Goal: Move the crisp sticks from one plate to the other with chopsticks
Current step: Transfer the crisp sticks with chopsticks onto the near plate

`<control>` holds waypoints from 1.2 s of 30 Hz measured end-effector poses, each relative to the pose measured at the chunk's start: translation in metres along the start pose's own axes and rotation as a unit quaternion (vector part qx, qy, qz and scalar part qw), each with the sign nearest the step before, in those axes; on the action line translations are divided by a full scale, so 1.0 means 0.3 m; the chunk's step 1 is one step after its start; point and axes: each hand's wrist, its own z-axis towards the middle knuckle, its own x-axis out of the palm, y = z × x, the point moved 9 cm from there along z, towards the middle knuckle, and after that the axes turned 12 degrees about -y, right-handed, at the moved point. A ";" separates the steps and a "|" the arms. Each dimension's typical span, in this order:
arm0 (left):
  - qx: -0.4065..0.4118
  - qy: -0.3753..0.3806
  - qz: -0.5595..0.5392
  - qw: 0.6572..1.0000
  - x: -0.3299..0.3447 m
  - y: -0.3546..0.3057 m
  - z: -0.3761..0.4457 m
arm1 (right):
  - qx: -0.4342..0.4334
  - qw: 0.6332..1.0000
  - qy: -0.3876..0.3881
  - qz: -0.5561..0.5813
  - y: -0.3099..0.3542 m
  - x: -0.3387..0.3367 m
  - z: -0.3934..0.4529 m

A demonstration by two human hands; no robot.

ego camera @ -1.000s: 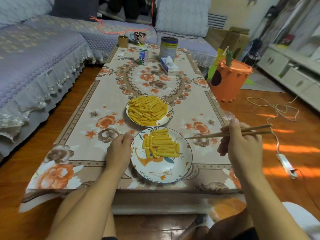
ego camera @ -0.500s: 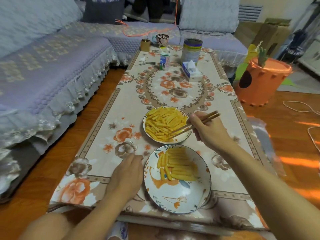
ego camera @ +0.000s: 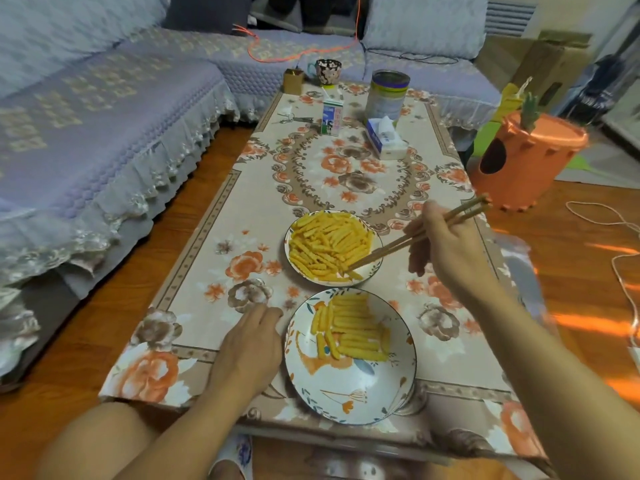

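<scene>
Chopsticks (ego camera: 415,237) now lower into far plate (ego camera: 375,263); right hand (ego camera: 446,244) grips them. Left hand (ego camera: 249,344) rests relaxed on floral tablecloth (ego camera: 221,244) beside purple sofa (ego camera: 86,133).

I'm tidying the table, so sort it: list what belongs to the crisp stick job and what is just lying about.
Job: far plate, near plate, crisp sticks, chopsticks gripped by the right hand, left hand resting beside the near plate.

Lying about: milk carton, tin can, tissue box, cup, keys.

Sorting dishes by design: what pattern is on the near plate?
White near plate, dark rim, orange and blue floral painting; head view.
</scene>
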 end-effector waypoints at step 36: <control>0.034 0.001 0.022 0.999 -0.029 0.018 -0.068 | -0.030 0.993 0.037 -0.106 -0.113 0.161 0.007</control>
